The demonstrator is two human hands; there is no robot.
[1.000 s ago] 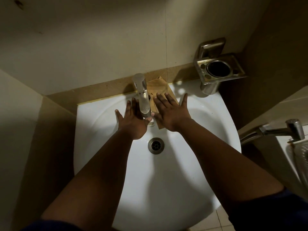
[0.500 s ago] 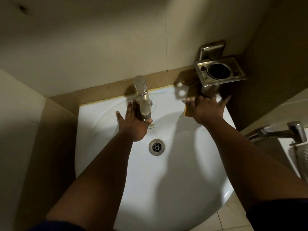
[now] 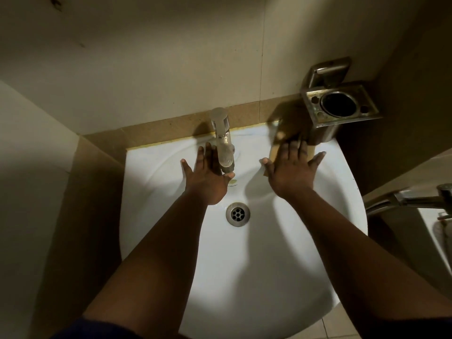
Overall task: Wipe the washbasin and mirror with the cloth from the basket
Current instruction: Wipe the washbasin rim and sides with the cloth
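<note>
A white washbasin point(image 3: 244, 265) fills the middle of the head view, with a round metal drain point(image 3: 237, 214) in its bowl. My right hand point(image 3: 291, 170) lies flat with spread fingers on a tan cloth point(image 3: 275, 150) at the basin's back right rim, pressing it down; most of the cloth is under the hand. My left hand point(image 3: 208, 177) rests with straight fingers on the basin just left of the chrome tap point(image 3: 223, 143), whose spout hides part of its fingers. No mirror or basket is in view.
A metal cup and toothbrush holder point(image 3: 340, 106) is fixed to the wall just above the cloth. A brown tile strip point(image 3: 171, 133) runs behind the basin. A second chrome tap point(image 3: 415, 199) juts in at the right edge. Walls close in on the left and right.
My right hand slid the cloth from beside the tap to the back right rim under the holder, then back a little toward the centre. The left hand has stayed by the tap.
</note>
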